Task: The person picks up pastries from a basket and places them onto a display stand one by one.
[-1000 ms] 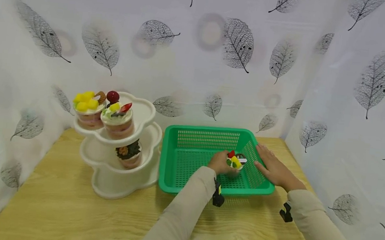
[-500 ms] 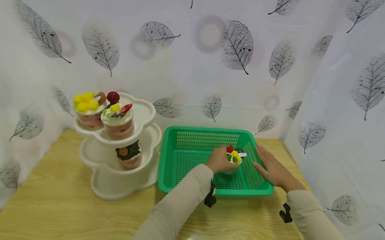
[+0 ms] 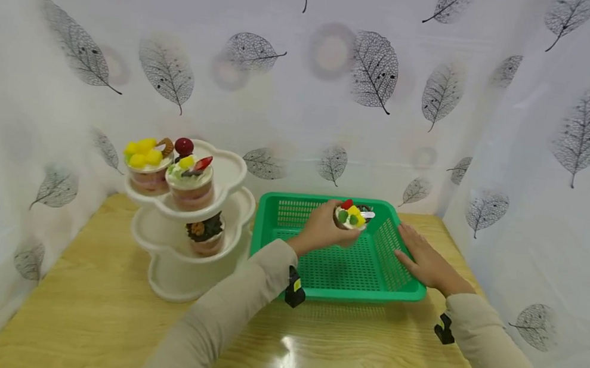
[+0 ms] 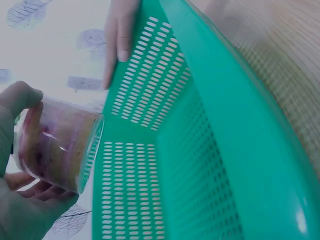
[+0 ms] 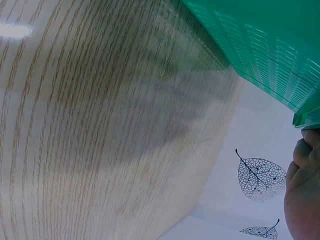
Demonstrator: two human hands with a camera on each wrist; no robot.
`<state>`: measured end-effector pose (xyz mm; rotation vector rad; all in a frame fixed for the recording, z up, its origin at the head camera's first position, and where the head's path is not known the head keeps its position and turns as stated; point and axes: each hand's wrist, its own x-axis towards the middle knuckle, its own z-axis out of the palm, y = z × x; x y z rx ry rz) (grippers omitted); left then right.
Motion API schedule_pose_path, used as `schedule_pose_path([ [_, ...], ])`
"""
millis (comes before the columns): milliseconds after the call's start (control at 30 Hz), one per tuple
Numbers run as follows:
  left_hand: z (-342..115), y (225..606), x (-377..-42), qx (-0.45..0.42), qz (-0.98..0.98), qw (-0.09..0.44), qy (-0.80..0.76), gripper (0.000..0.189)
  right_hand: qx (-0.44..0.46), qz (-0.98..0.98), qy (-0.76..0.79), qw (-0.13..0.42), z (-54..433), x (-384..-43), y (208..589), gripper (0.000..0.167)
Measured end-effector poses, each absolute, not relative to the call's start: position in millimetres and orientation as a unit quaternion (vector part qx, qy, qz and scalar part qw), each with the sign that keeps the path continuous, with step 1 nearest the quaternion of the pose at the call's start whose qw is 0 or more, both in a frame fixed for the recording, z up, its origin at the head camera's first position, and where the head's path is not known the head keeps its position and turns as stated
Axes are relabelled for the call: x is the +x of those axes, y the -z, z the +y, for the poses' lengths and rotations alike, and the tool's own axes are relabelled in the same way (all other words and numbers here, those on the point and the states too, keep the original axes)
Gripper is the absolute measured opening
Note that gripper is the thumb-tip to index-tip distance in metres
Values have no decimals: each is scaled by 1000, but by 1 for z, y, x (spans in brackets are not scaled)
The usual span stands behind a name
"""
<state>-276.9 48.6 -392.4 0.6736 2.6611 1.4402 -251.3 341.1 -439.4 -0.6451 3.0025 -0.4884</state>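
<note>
In the head view my left hand (image 3: 322, 230) grips a small dessert cup (image 3: 351, 218) above the green basket (image 3: 334, 295). Strawberry red, yellow cubes, green bits and a dark biscuit with a white tag top the cup. The left wrist view shows its clear wall and layered filling (image 4: 60, 142), with thumb and fingers on opposite sides. Over the basket's right rim lies my right hand (image 3: 429, 263), its fingers straight. Only part of that right hand (image 5: 305, 192) appears in the right wrist view, against the rim.
Left of the basket stands a tiered white stand (image 3: 171, 282) with petal-shaped trays. Several dessert cups sit on it, including one with yellow cubes (image 3: 147, 171) on top and a dark-topped one (image 3: 205, 236) lower down. Leaf-patterned curtain (image 3: 302, 113) surrounds the wooden table (image 3: 352, 358).
My left hand has lifted the dessert cup from low in the basket and shifted it slightly left. My right hand stays on the rim. The head view has turned a little.
</note>
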Motion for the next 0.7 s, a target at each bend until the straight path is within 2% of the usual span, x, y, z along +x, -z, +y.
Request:
schedule_pose_path([
  [133,28,384,-269,217,839,29,-498,79,-207,965,160,19,341,-251,438,69],
  [333,-1,374,-252,235,816,19,-528,60,-210,964,161,19,340,-252,438,68],
  [467,-19,368,-238,246,804,8,-541,57,-208,965,161,18,342,-252,439,69],
  [700,-62,369,-207,262,807,-55,-527,60,-209,963,167,22,342,-253,440,69],
])
